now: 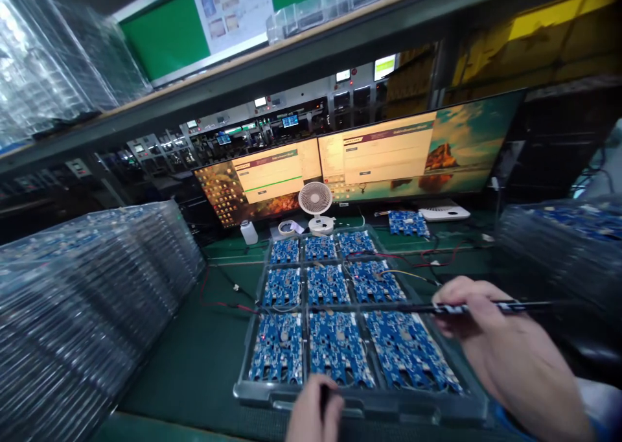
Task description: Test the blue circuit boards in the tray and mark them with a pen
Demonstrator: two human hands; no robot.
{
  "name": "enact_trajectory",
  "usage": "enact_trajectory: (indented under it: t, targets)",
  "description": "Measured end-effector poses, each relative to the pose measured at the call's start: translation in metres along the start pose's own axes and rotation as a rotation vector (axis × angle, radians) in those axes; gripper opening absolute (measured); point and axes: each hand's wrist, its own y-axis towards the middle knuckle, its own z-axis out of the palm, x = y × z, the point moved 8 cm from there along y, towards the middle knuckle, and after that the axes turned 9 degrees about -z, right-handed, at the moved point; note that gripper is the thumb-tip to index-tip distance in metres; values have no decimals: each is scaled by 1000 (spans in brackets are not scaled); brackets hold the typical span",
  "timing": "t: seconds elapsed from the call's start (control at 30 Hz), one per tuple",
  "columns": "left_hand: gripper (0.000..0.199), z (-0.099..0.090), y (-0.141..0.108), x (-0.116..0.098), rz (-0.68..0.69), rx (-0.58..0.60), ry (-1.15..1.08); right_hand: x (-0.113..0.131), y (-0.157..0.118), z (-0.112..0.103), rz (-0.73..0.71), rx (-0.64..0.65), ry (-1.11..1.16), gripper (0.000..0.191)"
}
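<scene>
Above the tray's (pixel 253 393) right edge | right hand (pixel 486 328) pinches dark rod (pixel 444 309), likely for control | left hand (pixel 313 411) at tray front, grip unclear

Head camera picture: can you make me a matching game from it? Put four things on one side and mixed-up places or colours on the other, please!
Things:
1. Right hand
2. Left hand
3. Fan
4. Circuit boards

Places, colours or states:
A. White, standing in front of the lit screens
B. Blue, sitting in the compartments of a tray
C. Holding a thin dark stick
D. At the tray's near edge

Right pairs: 1-C, 2-D, 3-A, 4-B
</scene>
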Motion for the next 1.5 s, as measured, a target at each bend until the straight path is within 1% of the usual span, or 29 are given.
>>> enact_trajectory:
  t: [0.03, 0.1, 0.13, 0.17, 0.2, 0.23, 0.33, 0.4, 0.5, 0.6, 0.73, 0.9, 1.1, 1.23, 1.3, 1.37, 1.43, 1.5]
  targets:
    - [23, -22, 5, 8, 21, -87, -29, 1, 1, 13, -28, 82, -36, 20]
    - [31, -61, 13, 27, 29, -260, -2, -4, -6, 52, -61, 307, -124, 17]
    - [32, -74, 16, 33, 57, -326, 42, -12, -14, 73, -63, 414, -144, 16]
    - [31, -83, 17, 37, 96, -379, 93, -22, -22, 92, -44, 486, -156, 15]
    - [28, -86, 17, 39, 152, -410, 144, -34, -30, 108, -17, 531, -155, 15]
    - [24, -85, 17, 39, 213, -424, 191, -47, -38, 124, 18, 575, -156, 16]
    - [11, -70, 14, 34, 357, -403, 302, -81, -55, 157, 97, 621, -161, 16]
    - [11, -60, 14, 32, 382, -378, 361, -98, -61, 173, 119, 632, -159, 17]
    - [16, -54, 19, 33, 328, -333, 389, -116, -66, 188, 144, 647, -166, 19]
    - [17, -54, 22, 35, 282, -304, 368, -127, -70, 197, 160, 654, -179, 19]
    - [17, -54, 23, 39, 264, -294, 348, -138, -74, 202, 174, 673, -197, 18]
    - [19, -53, 23, 39, 253, -294, 354, -141, -77, 202, 178, 697, -210, 17]
    - [20, -55, 21, 33, 276, -325, 371, -136, -76, 204, 177, 704, -216, 15]
    - [18, -56, 20, 34, 262, -328, 349, -135, -74, 203, 192, 690, -190, 15]
    - [16, -59, 20, 34, 244, -312, 315, -133, -72, 199, 204, 656, -167, 17]
    - [17, -63, 20, 33, 214, -290, 252, -127, -67, 192, 221, 596, -139, 21]
    - [22, -69, 21, 32, 160, -258, 175, -117, -64, 183, 250, 546, -91, 25]
    - [28, -72, 25, 31, 102, -209, 112, -105, -63, 177, 288, 530, -16, 29]
